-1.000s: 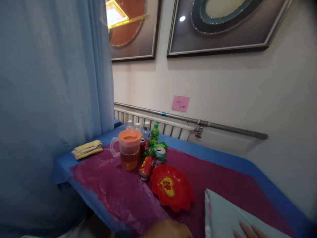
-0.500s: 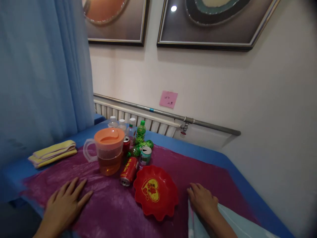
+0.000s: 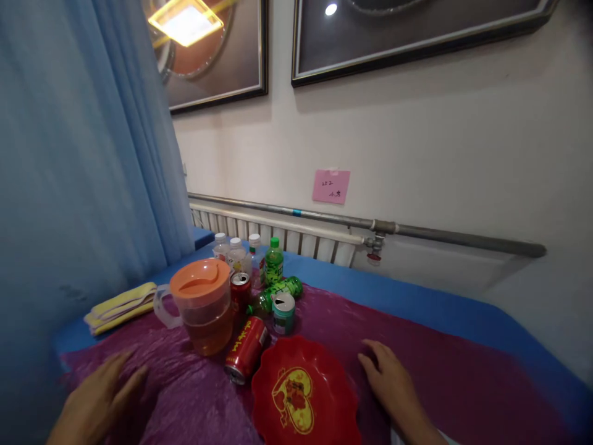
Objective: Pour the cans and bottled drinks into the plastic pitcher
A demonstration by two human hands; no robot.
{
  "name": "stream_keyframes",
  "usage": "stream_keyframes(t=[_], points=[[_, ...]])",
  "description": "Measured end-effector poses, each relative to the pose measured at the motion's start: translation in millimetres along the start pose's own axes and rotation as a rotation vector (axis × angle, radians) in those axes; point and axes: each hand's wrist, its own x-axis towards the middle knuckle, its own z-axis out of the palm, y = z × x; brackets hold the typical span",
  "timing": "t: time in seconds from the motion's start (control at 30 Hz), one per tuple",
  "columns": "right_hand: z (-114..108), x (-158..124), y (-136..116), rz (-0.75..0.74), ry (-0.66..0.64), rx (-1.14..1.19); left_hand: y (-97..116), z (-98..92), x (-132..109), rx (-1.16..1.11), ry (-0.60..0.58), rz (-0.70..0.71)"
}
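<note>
My left hand (image 3: 99, 395) is over the purple plastic sheet (image 3: 194, 395) at the lower left, fingers apart and slightly blurred, holding nothing. To the right of the red scalloped dish (image 3: 331, 386), my right hand (image 3: 389, 377) has its thumb and fingers apart, with nothing between them. A clear jug (image 3: 208, 324) with an orange lid and amber liquid stands beyond my left hand. Between jug and dish, a red can (image 3: 247, 349) lies on its side. Behind it are an upright red can (image 3: 241, 290), an opened teal can (image 3: 283, 315) and a green bottle (image 3: 293, 286) lying down.
A green bottle (image 3: 274, 262) and several white-capped bottles (image 3: 236, 253) stand at the back of the blue table (image 3: 445, 303). Folded yellow cloths (image 3: 123, 306) lie at the left, beside a blue curtain (image 3: 92, 154). A pipe (image 3: 440, 233) and radiator (image 3: 319, 244) line the wall.
The view has tilted and shifted, so the dish sits lower in it. My right hand has moved off the pale blue cloth's corner, and its fingers have spread. The tabletop objects keep their arrangement.
</note>
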Motion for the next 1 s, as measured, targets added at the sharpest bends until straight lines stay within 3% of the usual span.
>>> stream_keyframes(t=[0.03, 0.1, 0.17, 0.2, 0.3, 0.37, 0.5, 0.6, 0.87, 1.0], points=[[1.8, 1.6, 2.7, -0.01, 0.017, 0.034, 13.4, -15.7, 4.4, -0.02, 0.045, -0.038], [2.2, 1.6, 2.2, -0.008, 0.033, 0.058, 59.8, -53.8, 12.7, -0.245, 0.09, -0.069], [0.2, -1.7, -3.4, 0.001, 0.03, 0.048, 122.6, -89.5, 23.2, -0.404, 0.017, -0.045], [-1.0, -3.9, -6.7, 0.004, 0.027, 0.041, 154.9, -102.2, 30.4, -0.45, -0.08, -0.005], [-3.9, -10.0, -13.3, 0.006, 0.013, 0.034, 234.7, -109.7, 63.1, -0.254, -0.339, 0.19], [-5.0, -12.1, -14.0, 0.005, 0.004, 0.044, 266.7, -93.5, 91.4, -0.046, -0.35, 0.262], [-6.5, -12.6, -11.8, -0.001, 0.015, 0.074, 294.7, -52.0, 139.1, 0.103, -0.376, 0.322], [-7.5, -12.8, -11.2, -0.01, 0.032, 0.09, 303.9, -35.5, 153.1, 0.19, -0.397, 0.376], [-6.7, -12.3, -11.0, -0.019, 0.036, 0.084, 312.0, -21.5, 157.1, 0.301, -0.395, 0.417], [-6.7, -13.1, -10.4, -0.022, 0.038, 0.087, 312.0, -29.9, 160.3, 0.31, -0.38, 0.426]])
